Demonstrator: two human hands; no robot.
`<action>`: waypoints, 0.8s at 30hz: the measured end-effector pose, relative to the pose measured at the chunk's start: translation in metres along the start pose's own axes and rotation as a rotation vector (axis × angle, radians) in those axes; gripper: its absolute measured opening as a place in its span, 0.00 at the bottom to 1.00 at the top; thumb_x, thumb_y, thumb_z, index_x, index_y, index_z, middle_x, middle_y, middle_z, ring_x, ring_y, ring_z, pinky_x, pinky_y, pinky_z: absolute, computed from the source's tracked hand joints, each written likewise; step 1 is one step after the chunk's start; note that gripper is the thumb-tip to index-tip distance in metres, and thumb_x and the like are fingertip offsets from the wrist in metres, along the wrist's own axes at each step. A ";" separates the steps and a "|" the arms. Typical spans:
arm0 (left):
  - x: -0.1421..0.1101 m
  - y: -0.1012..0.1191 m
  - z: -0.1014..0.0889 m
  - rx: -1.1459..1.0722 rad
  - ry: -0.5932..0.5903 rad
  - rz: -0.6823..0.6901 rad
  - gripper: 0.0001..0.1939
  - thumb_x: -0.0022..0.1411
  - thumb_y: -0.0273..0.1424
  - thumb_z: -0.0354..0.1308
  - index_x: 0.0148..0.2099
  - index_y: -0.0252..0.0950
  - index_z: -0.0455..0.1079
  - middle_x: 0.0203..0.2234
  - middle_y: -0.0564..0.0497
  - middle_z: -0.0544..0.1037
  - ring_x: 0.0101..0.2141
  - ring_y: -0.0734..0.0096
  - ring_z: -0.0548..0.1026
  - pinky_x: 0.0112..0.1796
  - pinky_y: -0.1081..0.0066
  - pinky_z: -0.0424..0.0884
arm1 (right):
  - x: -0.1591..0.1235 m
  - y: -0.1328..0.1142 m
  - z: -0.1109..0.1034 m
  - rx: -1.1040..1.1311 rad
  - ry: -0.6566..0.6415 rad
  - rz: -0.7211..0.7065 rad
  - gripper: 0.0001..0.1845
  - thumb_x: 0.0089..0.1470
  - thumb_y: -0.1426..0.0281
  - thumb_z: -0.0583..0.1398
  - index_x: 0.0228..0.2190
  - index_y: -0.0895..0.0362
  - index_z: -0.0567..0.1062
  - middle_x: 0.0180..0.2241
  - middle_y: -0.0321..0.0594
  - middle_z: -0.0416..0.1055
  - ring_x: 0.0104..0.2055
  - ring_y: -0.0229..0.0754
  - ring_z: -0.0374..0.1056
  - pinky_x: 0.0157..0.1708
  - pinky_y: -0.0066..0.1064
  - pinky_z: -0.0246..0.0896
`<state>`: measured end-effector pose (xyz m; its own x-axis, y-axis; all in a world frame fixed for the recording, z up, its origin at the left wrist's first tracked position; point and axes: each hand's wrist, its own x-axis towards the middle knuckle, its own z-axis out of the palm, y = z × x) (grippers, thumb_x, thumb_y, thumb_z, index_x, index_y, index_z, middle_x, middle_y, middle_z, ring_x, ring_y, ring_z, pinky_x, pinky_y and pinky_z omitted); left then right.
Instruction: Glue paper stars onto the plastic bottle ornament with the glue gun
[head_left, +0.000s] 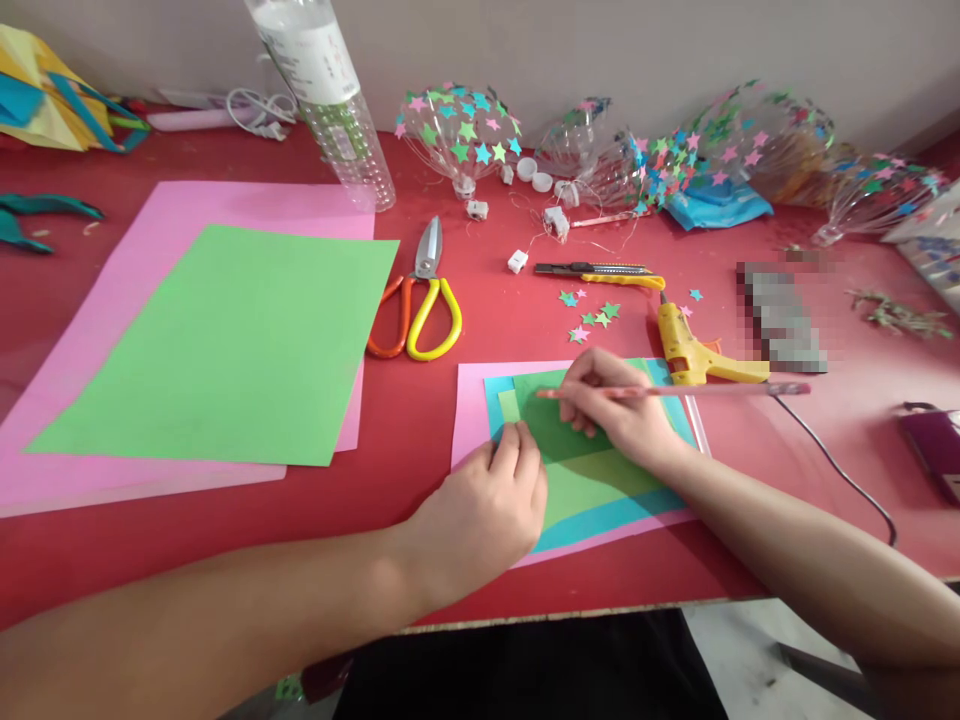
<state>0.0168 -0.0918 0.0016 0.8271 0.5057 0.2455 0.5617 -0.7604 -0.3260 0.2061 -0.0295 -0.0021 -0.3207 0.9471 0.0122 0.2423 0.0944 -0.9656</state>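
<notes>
My right hand (619, 410) grips a pink pencil (705, 390), held almost level above a dark green paper (574, 440). The pencil's left end is over the upper left part of that sheet; its other end points right. My left hand (487, 495) is closed, its fingertips pinched at the left edge of the green paper, and the fingers hide that spot. Beneath the dark green sheet lie a light green paper (600, 485), a blue paper (585, 525) and a pink paper (472, 400), stacked on the red table (420, 430).
Large green (217, 350) and pink sheets (97, 310) lie left. Scissors (427, 290), a utility knife (600, 272), paper stars (600, 318) and a corded yellow glue gun (694, 350) lie beyond my hands. A plastic bottle (337, 120) and star-covered clear domes (461, 125) stand by the wall.
</notes>
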 end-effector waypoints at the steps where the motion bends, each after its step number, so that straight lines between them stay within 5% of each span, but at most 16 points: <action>1: 0.000 0.000 0.000 -0.011 0.001 -0.013 0.18 0.58 0.17 0.46 0.44 0.22 0.76 0.41 0.32 0.80 0.42 0.55 0.79 0.35 0.68 0.76 | 0.001 0.000 -0.001 0.064 0.043 0.023 0.10 0.59 0.65 0.55 0.27 0.54 0.64 0.20 0.30 0.68 0.18 0.31 0.61 0.17 0.23 0.55; 5: 0.000 -0.002 -0.001 -0.041 -0.008 -0.061 0.18 0.59 0.18 0.46 0.45 0.23 0.76 0.43 0.33 0.79 0.43 0.57 0.78 0.36 0.69 0.75 | 0.000 -0.002 -0.003 0.107 0.102 0.054 0.10 0.60 0.64 0.54 0.27 0.54 0.63 0.17 0.29 0.66 0.16 0.31 0.59 0.16 0.23 0.53; 12: 0.003 -0.013 0.006 -0.124 -0.012 -0.081 0.18 0.59 0.16 0.46 0.44 0.24 0.75 0.41 0.36 0.79 0.40 0.59 0.77 0.32 0.68 0.75 | -0.004 -0.007 -0.003 -0.151 -0.100 -0.025 0.04 0.46 0.77 0.57 0.26 0.57 0.68 0.22 0.30 0.64 0.23 0.30 0.57 0.22 0.23 0.51; 17: 0.008 -0.037 0.019 -0.462 0.081 -0.194 0.13 0.60 0.18 0.49 0.38 0.30 0.76 0.40 0.39 0.78 0.42 0.57 0.75 0.40 0.61 0.75 | -0.003 -0.001 -0.002 -0.164 -0.059 -0.030 0.05 0.47 0.76 0.57 0.23 0.57 0.66 0.20 0.29 0.63 0.21 0.30 0.55 0.20 0.23 0.48; 24: 0.015 -0.061 0.033 -0.886 0.137 -0.331 0.07 0.61 0.21 0.54 0.37 0.33 0.73 0.34 0.48 0.79 0.38 0.66 0.75 0.40 0.65 0.73 | -0.006 0.000 -0.002 -0.220 -0.119 -0.059 0.04 0.47 0.77 0.57 0.24 0.57 0.68 0.21 0.30 0.64 0.22 0.30 0.58 0.22 0.22 0.50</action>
<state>-0.0044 -0.0245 -0.0051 0.5877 0.7410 0.3248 0.4995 -0.6481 0.5749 0.2098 -0.0341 -0.0015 -0.4423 0.8966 0.0232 0.4098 0.2250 -0.8840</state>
